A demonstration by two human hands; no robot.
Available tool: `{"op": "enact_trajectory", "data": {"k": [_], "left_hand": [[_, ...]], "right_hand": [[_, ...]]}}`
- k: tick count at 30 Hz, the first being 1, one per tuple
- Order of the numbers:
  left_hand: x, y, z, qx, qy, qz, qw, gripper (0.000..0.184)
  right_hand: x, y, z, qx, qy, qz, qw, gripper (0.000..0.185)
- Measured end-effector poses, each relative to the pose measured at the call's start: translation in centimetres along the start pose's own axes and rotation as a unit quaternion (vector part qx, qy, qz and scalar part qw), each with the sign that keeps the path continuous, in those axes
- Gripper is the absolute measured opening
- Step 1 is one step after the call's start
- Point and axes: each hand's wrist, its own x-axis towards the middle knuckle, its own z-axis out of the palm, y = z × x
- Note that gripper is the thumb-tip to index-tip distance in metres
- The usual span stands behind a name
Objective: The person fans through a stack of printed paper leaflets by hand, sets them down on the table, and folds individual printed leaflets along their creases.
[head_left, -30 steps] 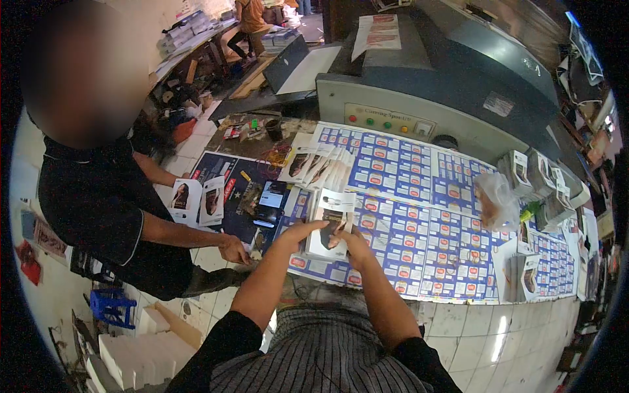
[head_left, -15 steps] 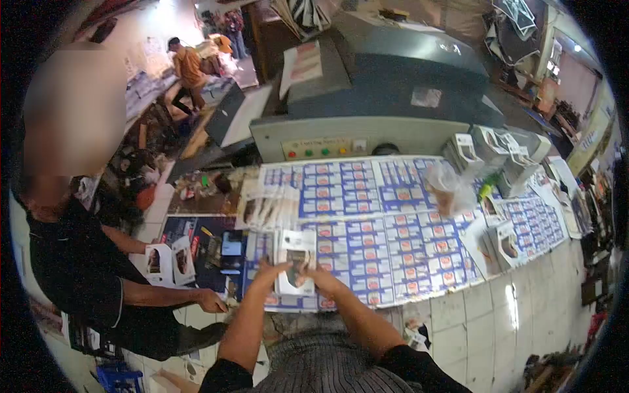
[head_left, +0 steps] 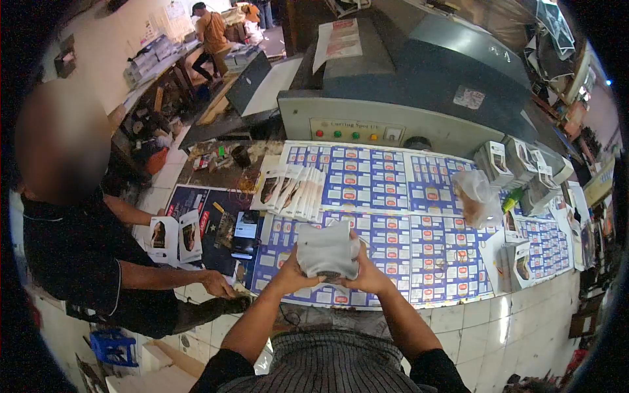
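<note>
A stack of white printed cards [head_left: 325,249] is held between my two hands above the blue-printed sheets [head_left: 373,242] on the table. Its plain greyish side faces up and the stack looks bowed. My left hand [head_left: 293,274] grips the left side, with its thumb at the near edge. On the opposite side, my right hand [head_left: 368,272] has its fingers wrapped round the edge. Just beyond lies a fanned row of similar cards [head_left: 291,190] with dark pictures on them.
To the left a person [head_left: 72,255] holds two cards [head_left: 175,239]. A phone [head_left: 246,232] lies on a dark mat beside my work. Stacks of cards [head_left: 495,164], a plastic bag [head_left: 476,200] and a green bottle [head_left: 512,199] stand right. A machine [head_left: 386,121] borders the back.
The stack has turned from its printed side to its plain side and moved slightly right with both hands. The camera view has shifted too.
</note>
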Motion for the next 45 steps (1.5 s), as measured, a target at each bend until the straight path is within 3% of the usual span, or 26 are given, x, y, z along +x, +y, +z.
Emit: {"op": "enact_trajectory", "data": {"k": [1,2,4,5,10,12,13,14,16,17,18,20,21,22,24,25,28,29,30,32,33,36,37,40,44,45], "left_hand": [[0.2,-0.1,-0.2,0.133,-0.027,0.017,0.991,0.118],[-0.2,-0.3,-0.3,0.123,-0.024,0.006,0.992,0.118],[-0.3,-0.6,0.0,0.256,-0.063,0.077,0.962,0.129],[-0.7,-1.2,0.2,0.238,-0.066,0.061,0.967,0.141],[-0.4,-3.6,0.2,0.243,-0.104,0.022,0.964,0.15],[-0.2,-0.7,0.6,0.252,-0.104,0.04,0.961,0.15],[-0.4,-7.1,-0.9,0.312,-0.112,0.046,0.942,0.152],[-0.4,-7.1,-0.9,0.313,-0.111,0.048,0.942,0.152],[0.1,-6.9,-1.0,0.386,-0.155,0.203,0.886,0.153],[0.1,-5.6,-0.7,0.39,-0.15,0.198,0.887,0.153],[0.3,-4.3,-0.3,0.402,-0.129,0.159,0.892,0.152],[0.5,-2.1,0.5,0.419,-0.084,0.076,0.901,0.149],[0.4,-3.4,0.2,0.421,-0.077,0.066,0.901,0.149],[0.8,-5.7,-0.1,0.342,-0.088,0.053,0.934,0.148],[0.9,-6.2,0.1,0.261,-0.095,0.044,0.96,0.147],[1.1,-4.5,0.2,0.295,-0.08,0.076,0.949,0.146],[0.1,-1.4,0.5,0.313,-0.072,0.115,0.94,0.142],[-0.1,-1.6,1.1,0.278,-0.082,0.098,0.952,0.14],[-0.3,-1.6,1.1,0.25,-0.08,0.081,0.962,0.139],[-0.9,-1.2,0.2,0.232,-0.063,0.062,0.969,0.138],[-0.9,-1.0,0.3,0.226,-0.055,0.074,0.97,0.139],[-0.2,-2.9,1.3,0.167,-0.037,0.05,0.984,0.141],[0.9,-3.4,0.9,0.165,-0.023,0.065,0.984,0.136],[1.5,-5.4,0.8,0.148,0.023,0.083,0.985,0.123],[1.2,-6.5,0.0,0.133,0.073,0.102,0.983,0.112],[1.2,-6.3,-0.7,0.255,0.079,0.105,0.958,0.101]], "right_hand": [[-0.3,0.1,-0.6,-0.077,-0.036,0.001,0.996,0.134],[-0.6,0.3,-0.5,-0.073,-0.043,0.013,0.996,0.134],[-1.1,0.9,-0.8,0.002,-0.1,0.041,0.994,0.137],[-1.4,1.1,-1.3,-0.017,-0.121,0.046,0.991,0.139],[-1.3,2.4,-1.2,-0.096,-0.115,-0.012,0.989,0.138],[-1.2,1.8,-1.4,-0.097,-0.136,0.071,0.983,0.138],[-1.8,3.1,-1.0,-0.155,-0.145,0.076,0.974,0.137],[-1.7,3.0,-0.8,-0.155,-0.144,0.073,0.975,0.137],[-1.8,2.8,-0.4,-0.105,-0.098,0.026,0.989,0.13],[-2.5,3.5,-0.2,-0.107,-0.093,0.073,0.987,0.128],[-2.7,4.3,-0.3,-0.099,-0.103,0.063,0.988,0.128],[-2.5,5.6,-0.2,-0.234,-0.148,-0.031,0.96,0.123],[-0.8,0.8,-0.1,0.146,-0.198,0.184,0.951,0.117],[-1.5,3.3,0.4,0.149,-0.205,0.184,0.95,0.117],[-3.6,10.0,1.0,-0.093,-0.178,0.068,0.977,0.109],[-2.2,6.3,0.4,-0.118,-0.169,0.007,0.979,0.106],[-1.2,4.2,0.5,-0.151,-0.23,0.046,0.96,0.1],[-2.6,5.7,1.3,-0.048,-0.149,0.073,0.985,0.092],[-3.5,6.9,0.8,-0.051,-0.148,0.073,0.985,0.092],[-2.4,6.3,0.7,-0.072,-0.232,0.062,0.968,0.094],[-1.8,6.0,0.3,-0.137,-0.28,0.089,0.946,0.109],[-4.4,10.8,1.5,-0.049,-0.165,0.088,0.981,0.121],[-3.4,8.4,1.5,-0.097,-0.144,0.058,0.983,0.126],[-2.1,5.9,0.4,-0.132,-0.173,0.012,0.976,0.129],[-1.6,5.6,0.2,-0.14,-0.077,-0.032,0.987,0.117],[-2.0,9.9,-0.1,-0.105,-0.055,-0.011,0.993,0.108]]}}
